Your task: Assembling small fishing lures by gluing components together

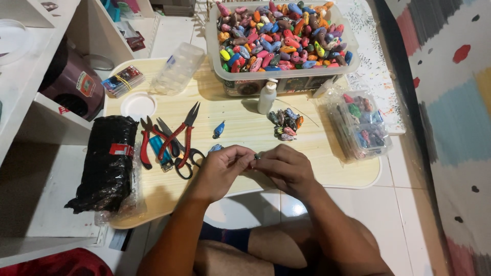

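Working at the near edge of a low wooden table [317,153], both hands meeting fingertip to fingertip. Left hand [221,171] curled narrow, thumb and forefinger pinched on a tiny dark piece [257,156]; right hand [287,168] likewise closed tight on the same piece from the other side. Kind of piece too small to tell. Just left of the hands: red-handled pliers [179,137], a second red-handled tool [146,143], dark scissors [180,159]. Beyond the hands: a lone blue lure body [219,129], a small heap of painted lure bodies [286,124], a white squeeze bottle [266,97]. Farther back, a clear tub [286,76] heaped with coloured lure bodies. Black wrapped bundle [105,163] at far left.
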